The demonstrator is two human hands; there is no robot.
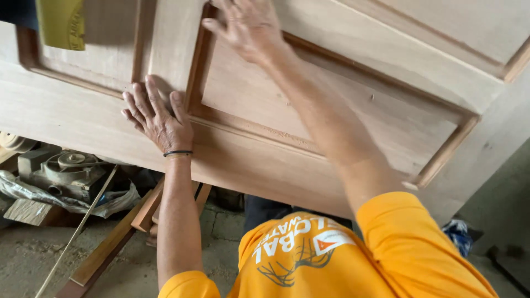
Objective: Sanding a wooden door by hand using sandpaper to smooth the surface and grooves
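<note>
Below your hands you see a dusty concrete floor (33,256) strewn with sawdust. A grey machine (61,171) sits on crumpled plastic sheeting (113,204) to the lower left, with wooden battens (110,245) and a thin rod (74,234) leaning nearby in soft daylight.

1. Left hand (159,118): bare, no glove, no rings on the fingers (144,95); veins and knuckle creases visible on the back.
2. Below the fingers, at the wrist: thin black band (178,153) with a narrower pale band just beneath it.
3. Right hand (248,25): bare, no glove, nothing worn at the wrist below the fingers.
4. Both forearms uncovered from wrist to above the elbow.
5. Farthest from the fingers: short sleeves of a bright orange-yellow T-shirt (375,259), loose at the upper arms.
6. Shirt chest printed with white lettering, a small white-edged emblem and a dark line drawing resembling antlers.
</note>
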